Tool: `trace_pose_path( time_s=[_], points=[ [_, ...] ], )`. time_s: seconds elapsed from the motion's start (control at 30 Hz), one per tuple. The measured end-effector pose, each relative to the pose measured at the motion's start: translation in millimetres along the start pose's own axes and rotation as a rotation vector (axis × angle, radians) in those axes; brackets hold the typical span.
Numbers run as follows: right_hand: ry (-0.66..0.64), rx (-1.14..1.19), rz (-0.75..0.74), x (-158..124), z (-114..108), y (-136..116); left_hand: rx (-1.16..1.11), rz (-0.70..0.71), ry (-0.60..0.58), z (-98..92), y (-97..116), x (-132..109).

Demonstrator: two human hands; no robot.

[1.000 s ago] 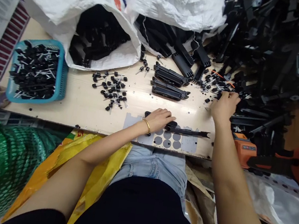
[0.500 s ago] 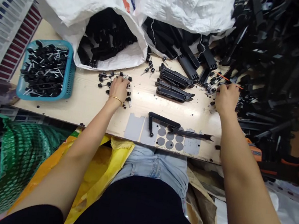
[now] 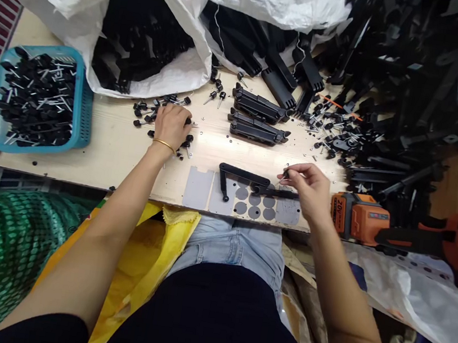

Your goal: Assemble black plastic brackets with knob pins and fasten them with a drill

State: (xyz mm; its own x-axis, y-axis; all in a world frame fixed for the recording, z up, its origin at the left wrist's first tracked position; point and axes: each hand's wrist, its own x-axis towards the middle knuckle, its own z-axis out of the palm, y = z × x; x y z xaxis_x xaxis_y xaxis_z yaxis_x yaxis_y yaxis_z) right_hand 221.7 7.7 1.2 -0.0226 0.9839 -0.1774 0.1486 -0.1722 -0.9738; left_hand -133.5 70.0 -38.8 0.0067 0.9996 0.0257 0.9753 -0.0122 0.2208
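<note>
My left hand [image 3: 170,128] is over a loose group of black-headed thumb screws [image 3: 146,111]. Its fingers curl down, hiding their tips, and one screw shows beside the thumb. Between thumb and fingers, my right hand [image 3: 310,188] pinches a small black-headed screw [image 3: 285,174], held above the front of the table. Just left of it lies a hinged black arm [image 3: 245,175], bent open, its right-hand piece partly under my fingers. Two folded black arm assemblies [image 3: 260,106] rest side by side farther back.
A blue basket [image 3: 82,108] full of thumb screws stands at left. White woven sacks [image 3: 172,87] of black parts line the back. Small screws [image 3: 336,135] and a heap of black parts [image 3: 404,105] cover the right. An orange power tool [image 3: 361,217] sits by my right forearm.
My right hand has come from the small parts on the right toward the front middle and now holds a screw. My left hand stays at the thumb screws. The view has shifted slightly.
</note>
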Motion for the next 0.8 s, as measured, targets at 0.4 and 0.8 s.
trace_pose_path(
  time_s=[0.4,0.8],
  points=[
    [-0.054,-0.777,-0.689,-27.1,25.6,22.3,-0.308,0.098,0.108,19.5,-16.4,2.7],
    [-0.045,-0.92,-0.768,-40.0,9.0,64.3,-1.394,-0.164,0.033,-0.7,51.2,-60.9]
  ],
)
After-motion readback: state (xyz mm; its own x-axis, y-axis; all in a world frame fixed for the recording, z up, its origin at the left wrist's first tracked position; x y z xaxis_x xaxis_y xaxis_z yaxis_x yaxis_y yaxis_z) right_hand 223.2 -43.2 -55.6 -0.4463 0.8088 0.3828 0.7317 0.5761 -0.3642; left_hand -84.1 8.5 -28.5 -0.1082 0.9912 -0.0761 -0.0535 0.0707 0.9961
